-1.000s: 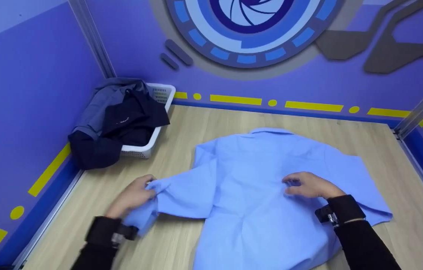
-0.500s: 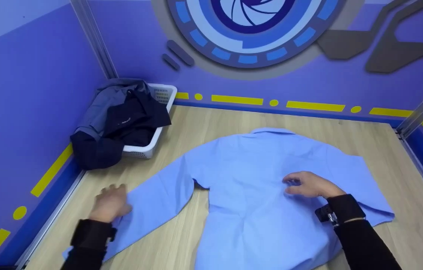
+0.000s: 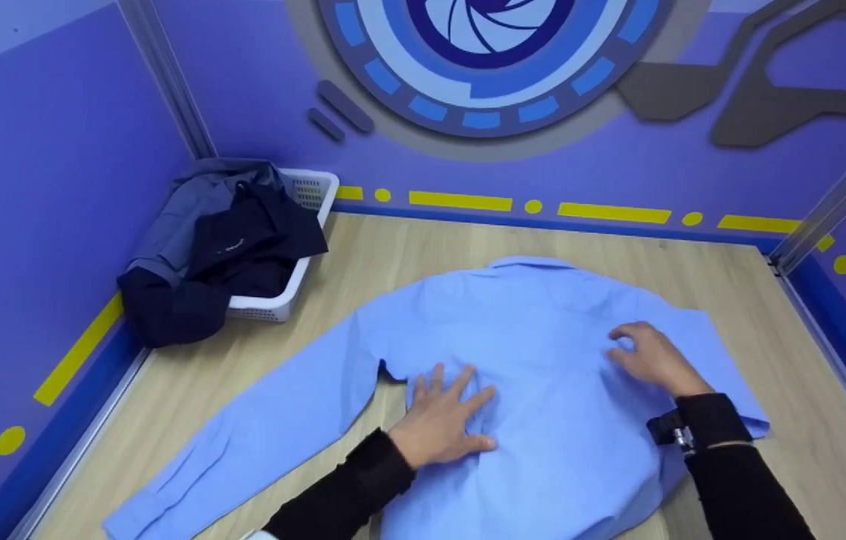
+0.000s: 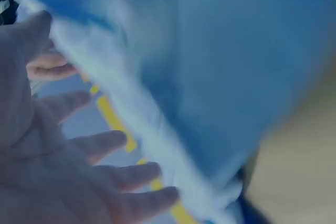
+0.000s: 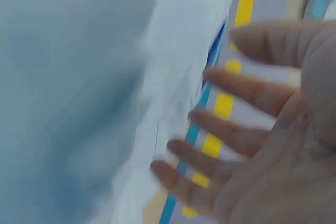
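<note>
A light blue long-sleeved shirt lies back side up on the wooden table, its collar toward the far wall. Its left-hand sleeve stretches out toward the near left corner. My left hand is over the left part of the shirt's body with fingers spread. In the left wrist view that hand shows straight, parted fingers beside the blue cloth. Above the shirt's right side is my right hand, fingers loosely bent and nothing in them. The right wrist view shows this hand with fingers apart. The right sleeve's lower part is hidden beneath the shirt and arm.
At the back left stands a white perforated basket heaped with dark clothes, some hanging over its rim. Blue-purple panels wall the wooden table at the left, back and right.
My left hand unfolded the left sleeve outward, let go, and moved right onto the shirt's body. My right hand has shifted slightly to the right and up.
</note>
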The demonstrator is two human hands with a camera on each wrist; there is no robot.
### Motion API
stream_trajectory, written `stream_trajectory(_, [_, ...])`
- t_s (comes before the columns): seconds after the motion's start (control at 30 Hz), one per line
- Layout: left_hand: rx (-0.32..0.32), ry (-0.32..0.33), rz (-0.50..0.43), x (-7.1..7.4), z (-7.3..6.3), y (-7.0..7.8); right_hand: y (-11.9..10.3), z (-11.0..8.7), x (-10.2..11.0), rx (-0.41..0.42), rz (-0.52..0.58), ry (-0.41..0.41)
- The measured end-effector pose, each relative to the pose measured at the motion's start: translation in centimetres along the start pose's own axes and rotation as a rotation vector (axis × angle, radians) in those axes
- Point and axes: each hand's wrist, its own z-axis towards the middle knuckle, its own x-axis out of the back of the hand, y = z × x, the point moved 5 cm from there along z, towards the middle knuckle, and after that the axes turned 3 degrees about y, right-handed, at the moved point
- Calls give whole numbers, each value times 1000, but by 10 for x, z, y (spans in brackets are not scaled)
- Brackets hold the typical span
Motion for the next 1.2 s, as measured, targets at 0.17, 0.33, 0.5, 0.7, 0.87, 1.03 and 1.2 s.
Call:
stream_trajectory(0.17, [108,-21,-24,-7,21,-36,23,-12,16,-124,-12,-42])
stream_trajectory(0.33, [216,-55,-106,3,42,-80,20,-19,4,-73,77,-148])
stream_trajectory(0.5, [234,-83,-156,12,56,-107,17,-18,-14,44,3,-195])
stream_trajectory(0.7, [193,-56,-166,24,69,-122,25,-2,-27,26,-108,-175])
stream_trajectory(0.87, [148,161,-69,36,75,-120,21,9,-28,4,-155,-71])
stream_trajectory(1.03, [-58,335,-191,53,44,-81,-16,-8,-23,104,-50,-41])
stream_trajectory(1.2, [-365,-166,-526,40,-3,-18,-52,-35,-40,328,38,-324])
